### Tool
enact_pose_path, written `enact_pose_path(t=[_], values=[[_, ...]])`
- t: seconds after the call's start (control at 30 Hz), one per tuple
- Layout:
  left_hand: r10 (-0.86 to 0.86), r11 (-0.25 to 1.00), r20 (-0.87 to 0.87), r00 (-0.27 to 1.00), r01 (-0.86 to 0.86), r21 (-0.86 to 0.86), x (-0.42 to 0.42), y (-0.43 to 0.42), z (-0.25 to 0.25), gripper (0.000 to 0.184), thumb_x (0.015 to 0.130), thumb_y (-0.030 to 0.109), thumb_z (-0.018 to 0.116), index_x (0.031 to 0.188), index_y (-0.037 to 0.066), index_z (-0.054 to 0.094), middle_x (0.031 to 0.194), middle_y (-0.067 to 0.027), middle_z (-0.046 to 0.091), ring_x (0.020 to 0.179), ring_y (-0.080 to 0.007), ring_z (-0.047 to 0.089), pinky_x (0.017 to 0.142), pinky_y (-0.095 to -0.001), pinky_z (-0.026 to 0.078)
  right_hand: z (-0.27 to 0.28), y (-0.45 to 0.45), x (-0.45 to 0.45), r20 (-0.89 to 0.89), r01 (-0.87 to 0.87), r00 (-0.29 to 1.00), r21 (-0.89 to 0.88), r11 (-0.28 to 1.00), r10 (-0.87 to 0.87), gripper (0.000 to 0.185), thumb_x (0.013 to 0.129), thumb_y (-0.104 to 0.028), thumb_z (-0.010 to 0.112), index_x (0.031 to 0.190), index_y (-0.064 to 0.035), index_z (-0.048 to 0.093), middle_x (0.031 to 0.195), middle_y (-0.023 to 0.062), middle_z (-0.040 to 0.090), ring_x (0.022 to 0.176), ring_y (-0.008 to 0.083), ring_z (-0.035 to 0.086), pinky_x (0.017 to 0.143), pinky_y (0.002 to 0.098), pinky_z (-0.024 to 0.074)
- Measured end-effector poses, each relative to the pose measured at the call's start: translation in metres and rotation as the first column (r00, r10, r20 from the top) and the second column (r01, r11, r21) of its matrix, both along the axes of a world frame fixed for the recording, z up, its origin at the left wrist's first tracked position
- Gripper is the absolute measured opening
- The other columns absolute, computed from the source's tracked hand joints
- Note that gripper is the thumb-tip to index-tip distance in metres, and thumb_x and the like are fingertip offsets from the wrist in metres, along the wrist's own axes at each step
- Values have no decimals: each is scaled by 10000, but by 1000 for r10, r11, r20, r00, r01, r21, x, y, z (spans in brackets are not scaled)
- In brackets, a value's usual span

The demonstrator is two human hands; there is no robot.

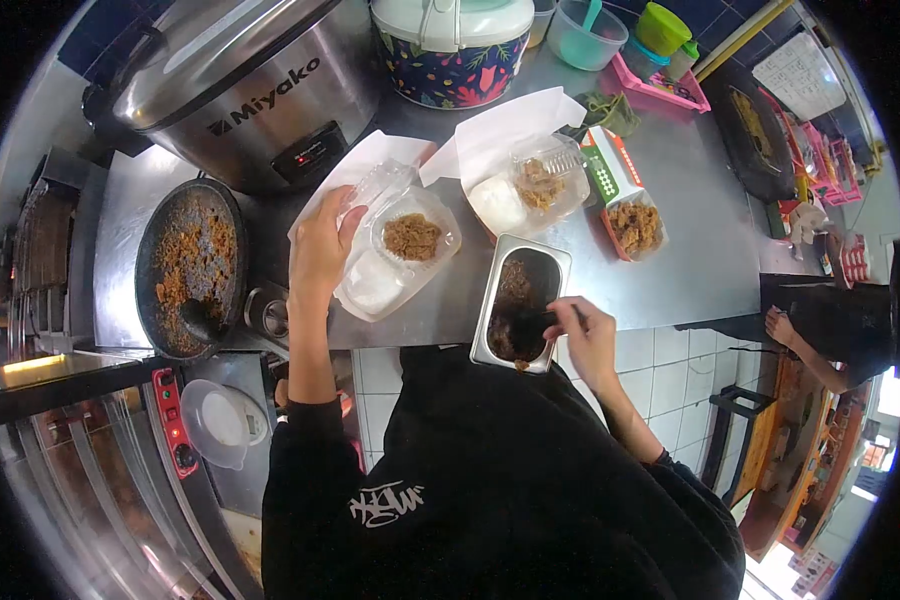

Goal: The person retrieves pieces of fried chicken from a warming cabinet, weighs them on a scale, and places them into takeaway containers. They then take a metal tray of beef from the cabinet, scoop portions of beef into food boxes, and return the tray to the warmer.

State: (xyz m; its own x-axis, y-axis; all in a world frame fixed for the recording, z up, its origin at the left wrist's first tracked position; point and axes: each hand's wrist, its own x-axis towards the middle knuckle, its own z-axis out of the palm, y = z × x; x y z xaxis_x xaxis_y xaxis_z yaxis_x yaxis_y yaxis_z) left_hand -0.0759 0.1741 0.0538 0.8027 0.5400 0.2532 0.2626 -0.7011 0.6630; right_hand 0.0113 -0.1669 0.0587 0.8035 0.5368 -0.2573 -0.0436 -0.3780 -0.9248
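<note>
My left hand (322,250) grips the left side of a white paper takeaway box (375,300), thumb on the inside. In that box lie white rice (373,280) and a clear plastic tub (448,240) of brown crumbly food (411,237), its lid raised. My right hand (587,340) is closed on the dark handle of a spoon (550,320). The spoon's head is down in a rectangular steel container (563,270) of dark brown food and cannot be made out. A second open takeaway box (480,165) with rice and a tub stands behind the container.
A red-and-green carton (615,165) of fried pieces stands at right. At left sit a stone pan (150,270) with fried crumbs and a big Miyako cooker (260,120). A floral rice container (450,70) is at the back. Another person's hand (782,326) shows far right.
</note>
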Motion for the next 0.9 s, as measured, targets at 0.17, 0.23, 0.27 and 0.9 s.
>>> enact_pose_path(t=[0.17,0.23,0.27,0.9], values=[[3,1000,-22,1000,-3,5,-1,0,0,333,894,299,548,1120,54,551,1000,-182,635,930,-366,607,784,-406,472,3,-14,16,-80,224,974,220,949,-212,236,947,-163,494,919,52,587,763,84,603,589,140,599,558,253,492],[12,1000,-25,1000,-12,-15,-1,-3,4,335,895,305,545,1119,56,552,1003,-181,634,935,-367,604,789,-407,470,20,-12,22,-81,280,960,276,919,-268,254,942,-178,506,907,61,586,704,92,591,568,143,585,549,260,493],[15,999,-29,999,-16,-37,-1,-4,5,337,896,311,541,1119,59,552,1007,-180,633,941,-367,601,794,-408,468,30,-6,24,-75,296,955,321,900,-287,256,942,-173,505,902,68,583,703,93,590,562,148,579,542,262,487],[21,994,-49,999,-16,105,-2,-6,14,381,884,368,539,1110,62,556,1013,-185,629,932,-383,591,790,-413,470,-11,143,44,725,-558,581,23,830,370,155,779,29,591,926,-4,626,879,135,611,763,325,619,676,370,517]])
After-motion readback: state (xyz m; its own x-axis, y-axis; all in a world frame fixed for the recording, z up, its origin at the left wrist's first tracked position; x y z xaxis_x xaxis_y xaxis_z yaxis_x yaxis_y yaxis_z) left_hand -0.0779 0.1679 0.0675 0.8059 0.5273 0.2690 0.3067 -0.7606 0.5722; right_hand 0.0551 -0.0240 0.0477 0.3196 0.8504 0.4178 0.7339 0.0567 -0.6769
